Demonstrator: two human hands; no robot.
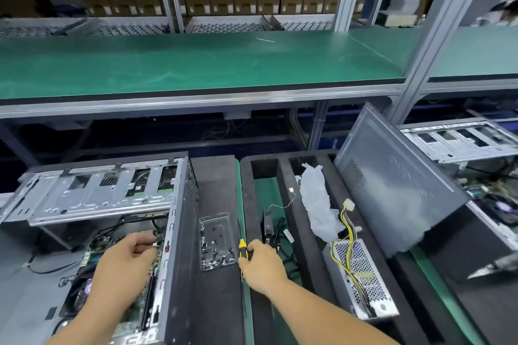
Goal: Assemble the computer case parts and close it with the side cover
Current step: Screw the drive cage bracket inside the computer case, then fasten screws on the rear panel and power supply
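Note:
An open computer case (pixel 179 232) lies at the lower left, its motherboard (pixel 95 255) exposed and a silver drive cage (pixel 98 193) across its far end. My left hand (pixel 126 258) reaches inside the case, fingertips pinching something small near the board's right edge; what it is I cannot tell. My right hand (pixel 260 263) grips a yellow-and-black screwdriver (pixel 241 248) just right of a clear screw tray (pixel 217 241). A grey side cover (pixel 398 185) leans tilted at the right. A power supply (pixel 361 274) with yellow wires lies in the foam.
Black foam packing (pixel 283 176) with slots holds white wrapping (pixel 319 204) and loose cables (pixel 280 230). A second open case (pixel 462 140) stands at the far right. A green shelf (pixel 196 61) runs overhead behind, with aluminium posts (pixel 420 70).

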